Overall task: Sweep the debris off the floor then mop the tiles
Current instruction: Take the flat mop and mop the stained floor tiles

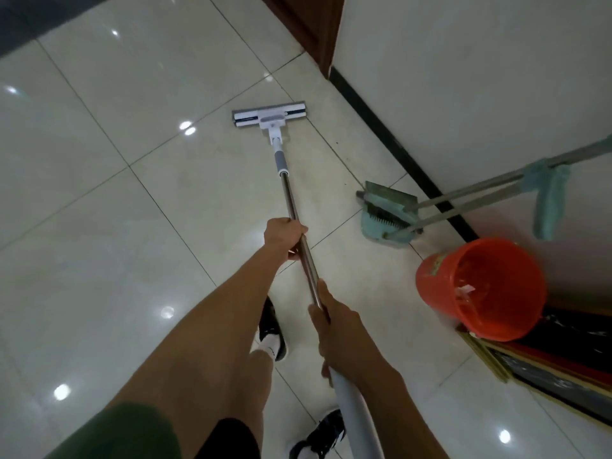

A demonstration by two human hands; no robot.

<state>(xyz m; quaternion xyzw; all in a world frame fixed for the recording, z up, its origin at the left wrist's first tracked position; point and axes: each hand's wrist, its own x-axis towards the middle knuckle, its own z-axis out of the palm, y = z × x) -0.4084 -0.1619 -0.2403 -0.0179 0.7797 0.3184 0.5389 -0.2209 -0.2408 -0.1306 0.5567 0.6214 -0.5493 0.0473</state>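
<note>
A flat mop with a white and grey head (269, 118) lies on the glossy pale floor tiles (99, 200), its metal pole (288, 200) running back toward me. My left hand (284, 236) grips the pole midway along. Lower down, my right hand (334, 321) grips the pole just above the white handle end (354, 409). A green broom and dustpan (385, 215) lean by the wall at the right, apart from the mop. A few dark specks lie on the tile near the black skirting.
An orange bucket (480, 289) stands at the right beside a low wooden frame (543, 366). A green cloth (548, 200) hangs from the broom handles. A white wall with black skirting (397, 144) runs along the right. A brown door frame (314, 31) stands at the far end. My black shoes are below.
</note>
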